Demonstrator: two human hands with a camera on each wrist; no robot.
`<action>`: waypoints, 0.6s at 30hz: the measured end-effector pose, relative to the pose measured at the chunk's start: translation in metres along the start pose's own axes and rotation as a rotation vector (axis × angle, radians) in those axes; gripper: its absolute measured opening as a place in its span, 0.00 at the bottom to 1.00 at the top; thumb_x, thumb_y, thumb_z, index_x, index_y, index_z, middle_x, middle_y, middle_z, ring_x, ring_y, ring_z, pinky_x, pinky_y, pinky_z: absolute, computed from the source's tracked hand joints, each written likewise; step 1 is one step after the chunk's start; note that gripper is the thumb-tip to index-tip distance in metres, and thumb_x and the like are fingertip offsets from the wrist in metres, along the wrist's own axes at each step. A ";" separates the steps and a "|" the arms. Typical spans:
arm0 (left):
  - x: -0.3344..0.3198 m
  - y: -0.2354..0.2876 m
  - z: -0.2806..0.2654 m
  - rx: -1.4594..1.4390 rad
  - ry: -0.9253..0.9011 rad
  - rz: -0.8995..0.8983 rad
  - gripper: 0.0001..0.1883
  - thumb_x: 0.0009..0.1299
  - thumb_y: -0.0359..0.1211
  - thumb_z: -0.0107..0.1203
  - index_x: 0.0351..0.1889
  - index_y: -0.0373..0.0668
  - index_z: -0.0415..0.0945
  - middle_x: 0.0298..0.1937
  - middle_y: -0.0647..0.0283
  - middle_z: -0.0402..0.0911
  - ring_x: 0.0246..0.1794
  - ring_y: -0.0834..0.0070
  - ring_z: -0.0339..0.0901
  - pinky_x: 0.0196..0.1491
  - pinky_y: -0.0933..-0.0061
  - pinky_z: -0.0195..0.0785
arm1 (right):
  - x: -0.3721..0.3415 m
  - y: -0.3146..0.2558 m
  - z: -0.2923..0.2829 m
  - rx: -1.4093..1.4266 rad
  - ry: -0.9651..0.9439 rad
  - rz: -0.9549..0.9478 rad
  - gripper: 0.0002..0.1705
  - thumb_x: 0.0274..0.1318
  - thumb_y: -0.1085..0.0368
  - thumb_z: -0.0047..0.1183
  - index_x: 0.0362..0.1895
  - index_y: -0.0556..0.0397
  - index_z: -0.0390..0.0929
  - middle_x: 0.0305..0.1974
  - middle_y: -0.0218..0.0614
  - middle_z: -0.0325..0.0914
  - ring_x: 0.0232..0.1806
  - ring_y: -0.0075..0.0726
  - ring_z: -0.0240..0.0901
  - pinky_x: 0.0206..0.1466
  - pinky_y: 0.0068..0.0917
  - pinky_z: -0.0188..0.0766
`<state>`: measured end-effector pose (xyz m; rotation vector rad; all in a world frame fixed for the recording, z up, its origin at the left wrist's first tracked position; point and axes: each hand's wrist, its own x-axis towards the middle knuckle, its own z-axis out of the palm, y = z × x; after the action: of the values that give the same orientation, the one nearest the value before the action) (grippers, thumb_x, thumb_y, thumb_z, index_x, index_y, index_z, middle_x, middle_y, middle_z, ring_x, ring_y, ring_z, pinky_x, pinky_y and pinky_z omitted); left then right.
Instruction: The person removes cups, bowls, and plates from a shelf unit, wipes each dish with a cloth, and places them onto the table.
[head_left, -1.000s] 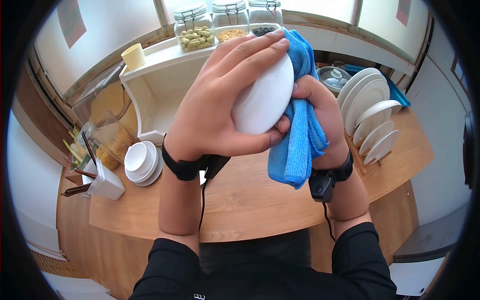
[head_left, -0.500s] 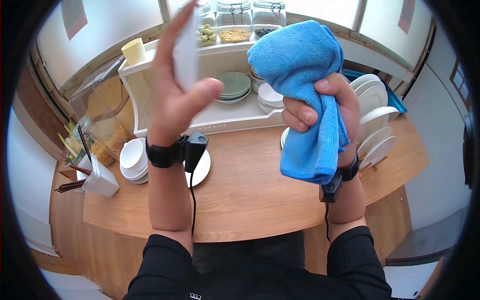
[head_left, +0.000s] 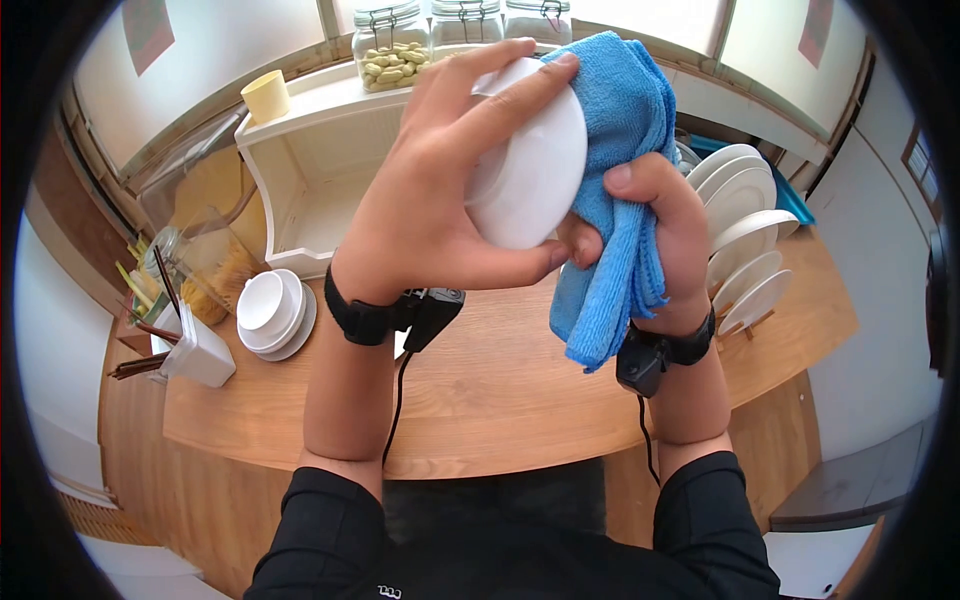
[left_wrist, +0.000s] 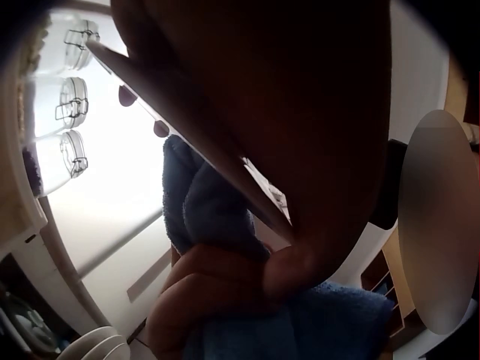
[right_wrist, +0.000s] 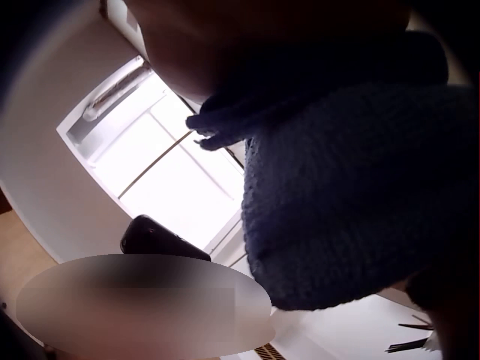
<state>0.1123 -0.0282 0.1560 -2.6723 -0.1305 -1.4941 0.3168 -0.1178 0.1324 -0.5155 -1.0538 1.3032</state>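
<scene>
In the head view a white plate [head_left: 535, 165] is held up, tilted, by the left hand [head_left: 440, 190], its fingers along the top and its thumb at the lower rim. The right hand [head_left: 665, 230] grips a bunched blue cloth [head_left: 625, 110] that lies against the plate's far face. Seen from the left wrist, the plate [left_wrist: 187, 127] is edge-on, with the cloth [left_wrist: 217, 210] beside it and the right hand's fingers [left_wrist: 217, 281] round the cloth. The right wrist view shows mostly dark cloth [right_wrist: 352, 195]; the plate cannot be made out there.
White dishes [head_left: 268, 305] are stacked at the table's left, beside a white holder [head_left: 200, 350] with chopsticks. Several plates [head_left: 740, 195] stand in a rack at the right. Behind are a white shelf [head_left: 320, 200], a yellow cup [head_left: 266, 100] and glass jars [head_left: 392, 50].
Half a second ago the left hand held the plate off to the left, apart from the cloth. It has come back right, and plate and cloth are together again, much as a second ago.
</scene>
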 end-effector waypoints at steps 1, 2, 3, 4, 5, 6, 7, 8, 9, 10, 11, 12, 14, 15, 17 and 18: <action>0.000 -0.002 -0.002 -0.001 -0.003 0.001 0.59 0.50 0.54 0.76 0.79 0.32 0.71 0.77 0.43 0.72 0.76 0.50 0.70 0.78 0.52 0.60 | -0.002 0.001 0.001 0.002 0.002 -0.002 0.23 0.63 0.61 0.51 0.51 0.70 0.79 0.23 0.44 0.83 0.21 0.35 0.79 0.30 0.28 0.82; -0.001 -0.004 -0.005 -0.025 0.025 -0.005 0.59 0.50 0.55 0.76 0.79 0.32 0.71 0.77 0.43 0.71 0.76 0.51 0.70 0.78 0.53 0.59 | -0.005 0.002 0.003 -0.065 0.010 -0.015 0.24 0.63 0.60 0.52 0.52 0.71 0.79 0.25 0.45 0.83 0.21 0.36 0.80 0.29 0.28 0.81; -0.002 -0.007 -0.009 -0.045 0.056 -0.012 0.59 0.50 0.55 0.76 0.79 0.32 0.71 0.77 0.42 0.71 0.76 0.51 0.70 0.78 0.54 0.59 | -0.008 0.003 0.006 -0.132 0.014 -0.028 0.25 0.62 0.60 0.54 0.52 0.72 0.78 0.26 0.45 0.83 0.21 0.36 0.80 0.28 0.27 0.80; -0.003 -0.016 -0.016 -0.055 0.028 0.002 0.64 0.52 0.61 0.76 0.82 0.34 0.67 0.78 0.41 0.70 0.79 0.51 0.69 0.80 0.56 0.56 | -0.013 0.004 0.014 -0.154 0.034 -0.046 0.24 0.57 0.63 0.60 0.51 0.72 0.79 0.30 0.46 0.84 0.24 0.36 0.82 0.28 0.27 0.81; -0.006 -0.017 -0.014 -0.049 0.028 -0.004 0.64 0.52 0.61 0.76 0.82 0.34 0.67 0.78 0.41 0.70 0.79 0.51 0.69 0.80 0.56 0.56 | -0.017 0.006 0.019 -0.152 0.029 -0.041 0.24 0.57 0.63 0.60 0.51 0.72 0.79 0.30 0.46 0.84 0.24 0.36 0.82 0.28 0.27 0.81; -0.008 -0.014 -0.010 -0.330 0.113 -0.113 0.62 0.57 0.64 0.72 0.83 0.33 0.64 0.79 0.40 0.70 0.79 0.50 0.70 0.80 0.56 0.57 | -0.019 0.008 0.024 -0.353 -0.049 -0.114 0.22 0.55 0.65 0.61 0.50 0.70 0.80 0.31 0.45 0.84 0.25 0.35 0.83 0.29 0.27 0.82; -0.010 -0.011 -0.008 -0.610 0.200 -0.221 0.62 0.62 0.67 0.69 0.84 0.33 0.62 0.80 0.40 0.70 0.79 0.50 0.70 0.81 0.56 0.58 | -0.019 0.010 0.028 -0.555 -0.130 -0.188 0.20 0.53 0.68 0.62 0.49 0.68 0.82 0.32 0.44 0.85 0.26 0.35 0.84 0.31 0.28 0.82; 0.005 0.024 -0.035 -0.564 0.089 -0.433 0.68 0.62 0.73 0.60 0.87 0.32 0.49 0.79 0.39 0.66 0.81 0.51 0.67 0.86 0.50 0.54 | -0.013 0.012 0.033 -0.846 -0.232 -0.472 0.25 0.51 0.69 0.64 0.55 0.66 0.82 0.41 0.46 0.87 0.36 0.42 0.88 0.40 0.30 0.84; 0.000 0.029 -0.002 -0.404 0.274 -0.310 0.69 0.61 0.68 0.67 0.88 0.32 0.47 0.80 0.41 0.66 0.82 0.59 0.65 0.88 0.59 0.48 | -0.006 0.015 0.039 -1.130 -0.336 -0.764 0.32 0.48 0.71 0.65 0.61 0.64 0.83 0.50 0.49 0.89 0.46 0.50 0.91 0.49 0.32 0.87; 0.009 0.041 -0.016 -0.618 0.309 -0.454 0.66 0.64 0.67 0.65 0.88 0.32 0.48 0.80 0.41 0.66 0.81 0.57 0.67 0.85 0.57 0.54 | -0.001 0.027 0.042 -1.148 -0.324 -0.850 0.35 0.48 0.70 0.67 0.65 0.63 0.82 0.56 0.51 0.87 0.53 0.55 0.89 0.53 0.33 0.86; 0.019 0.052 -0.029 -0.836 0.337 -0.597 0.64 0.67 0.67 0.64 0.87 0.32 0.48 0.80 0.40 0.66 0.81 0.56 0.68 0.83 0.55 0.60 | 0.002 0.038 0.043 -1.165 -0.306 -0.935 0.39 0.47 0.69 0.68 0.69 0.61 0.81 0.63 0.54 0.86 0.59 0.59 0.87 0.56 0.34 0.86; 0.019 0.055 -0.022 -0.836 0.336 -0.598 0.64 0.67 0.67 0.64 0.87 0.32 0.48 0.80 0.40 0.66 0.81 0.56 0.68 0.83 0.55 0.60 | 0.003 0.040 0.043 -1.253 -0.294 -0.987 0.37 0.51 0.66 0.70 0.69 0.58 0.82 0.69 0.53 0.82 0.62 0.58 0.87 0.55 0.34 0.87; 0.022 0.058 0.001 -0.963 0.695 -0.609 0.56 0.74 0.68 0.53 0.87 0.35 0.52 0.78 0.40 0.69 0.76 0.54 0.73 0.75 0.53 0.72 | 0.003 0.036 0.042 -1.345 -0.310 -1.025 0.36 0.52 0.64 0.73 0.68 0.57 0.84 0.69 0.51 0.83 0.60 0.56 0.88 0.54 0.35 0.87; 0.019 0.056 -0.001 -0.962 0.700 -0.607 0.56 0.74 0.68 0.53 0.87 0.35 0.52 0.78 0.40 0.69 0.76 0.54 0.73 0.75 0.53 0.72 | 0.003 0.033 0.041 -1.435 -0.329 -1.060 0.36 0.52 0.61 0.75 0.67 0.56 0.85 0.68 0.49 0.83 0.58 0.53 0.89 0.53 0.35 0.88; 0.007 0.050 -0.012 -1.502 0.786 -0.485 0.54 0.75 0.71 0.48 0.86 0.39 0.54 0.74 0.40 0.71 0.70 0.53 0.77 0.69 0.50 0.79 | 0.002 0.027 0.038 -1.464 -0.363 -1.034 0.35 0.50 0.57 0.77 0.64 0.52 0.88 0.69 0.43 0.84 0.53 0.47 0.92 0.46 0.34 0.89; 0.000 0.045 -0.010 -1.635 0.770 -0.427 0.54 0.74 0.72 0.48 0.86 0.42 0.55 0.70 0.39 0.73 0.67 0.52 0.78 0.69 0.45 0.79 | 0.004 0.022 0.036 -1.506 -0.423 -1.043 0.35 0.49 0.56 0.77 0.64 0.50 0.88 0.69 0.41 0.84 0.50 0.45 0.92 0.43 0.33 0.88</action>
<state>0.1087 -0.0743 0.1597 -2.3447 1.0533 -3.8165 0.2748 -0.1172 0.1327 -0.5972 -2.1714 -0.5243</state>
